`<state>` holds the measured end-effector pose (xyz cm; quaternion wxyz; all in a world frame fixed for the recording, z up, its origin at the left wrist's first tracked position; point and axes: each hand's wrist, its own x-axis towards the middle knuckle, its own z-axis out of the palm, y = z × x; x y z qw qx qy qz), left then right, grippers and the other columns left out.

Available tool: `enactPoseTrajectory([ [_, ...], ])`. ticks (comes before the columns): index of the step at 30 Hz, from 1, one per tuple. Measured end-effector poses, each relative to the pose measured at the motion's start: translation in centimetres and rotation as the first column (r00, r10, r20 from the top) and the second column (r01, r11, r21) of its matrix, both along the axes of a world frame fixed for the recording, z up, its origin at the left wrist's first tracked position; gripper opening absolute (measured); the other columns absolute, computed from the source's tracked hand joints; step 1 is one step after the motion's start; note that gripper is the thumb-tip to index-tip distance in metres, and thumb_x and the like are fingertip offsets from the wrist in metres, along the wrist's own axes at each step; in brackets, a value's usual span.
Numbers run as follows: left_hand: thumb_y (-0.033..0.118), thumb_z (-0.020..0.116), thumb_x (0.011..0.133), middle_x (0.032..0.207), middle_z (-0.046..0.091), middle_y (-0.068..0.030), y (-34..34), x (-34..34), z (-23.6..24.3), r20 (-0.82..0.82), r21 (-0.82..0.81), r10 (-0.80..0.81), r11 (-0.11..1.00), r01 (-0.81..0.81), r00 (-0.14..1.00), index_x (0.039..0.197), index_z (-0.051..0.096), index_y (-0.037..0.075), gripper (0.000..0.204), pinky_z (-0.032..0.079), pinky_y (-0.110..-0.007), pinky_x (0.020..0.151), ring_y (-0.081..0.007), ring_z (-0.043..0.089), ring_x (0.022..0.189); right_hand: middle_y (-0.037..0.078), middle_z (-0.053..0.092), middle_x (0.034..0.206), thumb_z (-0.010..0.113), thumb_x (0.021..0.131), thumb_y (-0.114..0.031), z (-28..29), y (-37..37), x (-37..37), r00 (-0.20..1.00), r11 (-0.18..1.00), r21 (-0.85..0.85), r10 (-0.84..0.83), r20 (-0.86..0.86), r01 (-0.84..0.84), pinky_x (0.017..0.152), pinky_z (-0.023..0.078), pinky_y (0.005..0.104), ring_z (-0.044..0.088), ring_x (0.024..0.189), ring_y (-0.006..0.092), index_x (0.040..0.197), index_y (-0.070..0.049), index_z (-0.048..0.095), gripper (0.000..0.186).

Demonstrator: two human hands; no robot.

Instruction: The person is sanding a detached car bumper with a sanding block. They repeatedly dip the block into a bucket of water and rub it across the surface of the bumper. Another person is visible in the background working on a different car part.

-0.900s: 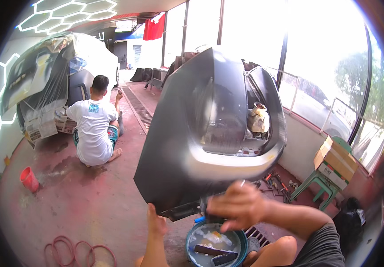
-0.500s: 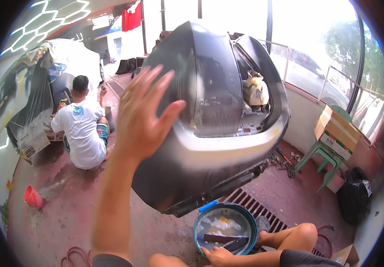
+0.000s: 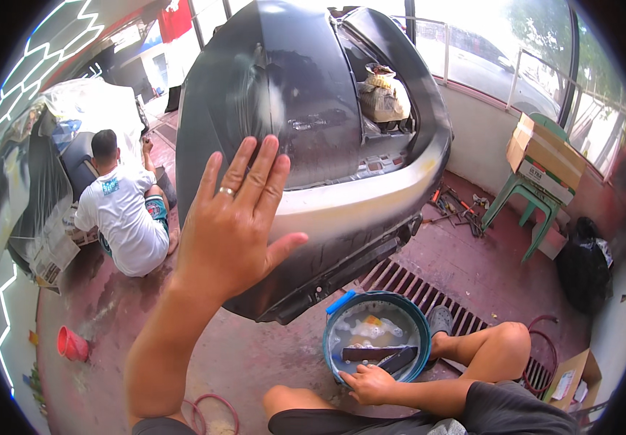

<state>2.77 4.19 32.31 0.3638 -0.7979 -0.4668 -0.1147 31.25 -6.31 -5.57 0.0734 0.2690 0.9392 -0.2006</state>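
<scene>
A large dark grey car body panel (image 3: pixel 305 65) stands upright before me, with a pale band along its lower part and a dirty bag (image 3: pixel 385 101) in its opening. My left hand (image 3: pixel 231 225) is raised against its face, palm down, fingers straight and slightly apart, a ring on one finger; whether it touches the surface I cannot tell. My right hand (image 3: pixel 368 384) rests low at the near rim of a blue bucket (image 3: pixel 416 320), fingers loosely bent and holding nothing visible. Dark flat blocks (image 3: pixel 363 353) and suds sit in the bucket's cloudy water.
A co-worker (image 3: pixel 128 217) sits beside a plastic-masked car (image 3: pixel 19 188) at left, near a red pail (image 3: pixel 72 346). At right are a green chair (image 3: pixel 537 225) with a cardboard box (image 3: pixel 545 159), scattered tools (image 3: pixel 458 210) and a black bag (image 3: pixel 581 272). A floor grate (image 3: pixel 400 275) and red hose (image 3: pixel 218 406) lie below.
My left hand has left the panel's lower edge and risen across its face, fingers extended. My right hand has dropped from the panel to the bucket. The view has tilted, so the panel appears higher.
</scene>
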Motion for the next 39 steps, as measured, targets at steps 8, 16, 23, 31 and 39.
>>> enactPoseTrajectory([
  [8,0.054,0.074,0.092,0.167,0.046,-0.0175,-0.3,4.3,-6.0,0.058,-0.012,-0.106,0.994,0.107,0.993,0.157,0.055,0.007,0.083,0.018,-0.068,0.13,-0.0362,0.033,0.161,0.012,0.078,0.105,0.072,0.095,-0.037,-0.3,-0.4,-0.1,1.0,1.0,0.031,-0.002,0.008,0.002,0.097,0.052,0.0444,0.068,0.112,0.0308,0.154,-0.002,0.051,0.072],
  [16,0.039,0.076,0.095,0.136,0.07,-0.0163,-3.2,11.3,-18.2,0.441,-0.092,-0.355,0.896,0.435,0.824,0.122,0.078,0.008,0.041,0.038,-0.058,0.12,-0.0347,0.057,0.139,0.012,0.078,0.108,0.072,0.095,-0.039,-0.1,-0.7,-0.3,0.998,0.998,0.053,-0.039,0.042,0.036,0.099,0.052,0.0443,0.068,0.111,0.031,0.154,-0.004,0.052,0.071],
  [23,0.025,0.081,0.092,0.1,0.079,-0.0069,-5.3,7.2,-31.2,0.749,-0.306,-0.051,0.858,0.413,0.661,0.098,0.081,0.011,0.015,0.057,-0.044,0.087,-0.029,0.074,0.097,0.014,0.078,0.108,0.073,0.094,-0.039,-0.3,-0.8,-0.1,0.999,0.996,0.07,-0.049,-0.012,0.05,0.099,0.053,0.0475,0.068,0.112,0.0328,0.152,-0.006,0.054,0.069],
  [31,0.018,0.085,0.087,0.091,0.077,-0.0108,-9.8,-1.9,-36.5,0.836,-0.409,0.361,0.912,0.032,0.412,0.095,0.079,0.006,0.016,0.057,-0.044,0.079,-0.0316,0.074,0.085,0.018,0.077,0.105,0.071,0.094,-0.045,-0.2,-0.6,0.9,0.987,0.992,-0.039,-0.127,-0.096,0.124,0.092,0.058,0.0492,0.07,0.105,0.0386,0.147,-0.008,0.06,0.066],
  [39,0.019,0.079,0.097,0.091,0.078,-0.0062,-18.6,-6.5,-38.9,0.858,-0.513,0.479,0.82,-0.253,-0.189,0.1,0.079,0.001,0.018,0.057,-0.031,0.077,-0.0132,0.072,0.081,0.02,0.079,0.099,0.065,0.098,-0.056,-1.0,-0.8,1.6,0.978,0.966,-0.169,-0.206,-0.038,0.197,0.089,0.059,0.0533,0.076,0.1,0.0425,0.122,-0.01,0.075,0.053],
])
